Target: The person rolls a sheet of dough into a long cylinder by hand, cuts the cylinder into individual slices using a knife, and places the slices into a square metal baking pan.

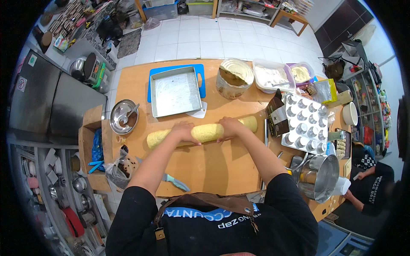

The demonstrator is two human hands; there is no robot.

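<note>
A long, pale yellow dough log (203, 132), smooth and cylindrical, lies across the middle of the wooden surface (213, 170), running slightly uphill from left to right. Both hands rest on top of it side by side near its centre. The left hand (185, 130) lies palm down with fingers curved over the roll; its grip is loose, pressing on the dough rather than closing around it. The right hand (230, 127) sits the same way, fingers draped over the log, not clenched.

Behind the log stands a square, shiny metal baking pan (176, 91) on a blue cutting board (198, 68), with a round tub (233, 78) of brownish filling to its right and two clear plastic containers (270, 76) of pale cream. A silvery muffin tin (304, 123) lies at the right, a steel pot (321, 176) near the right edge. A small metal bowl (124, 116) with a spoon sits at the left, and a teal-handled knife (175, 181) lies near the front edge.
</note>
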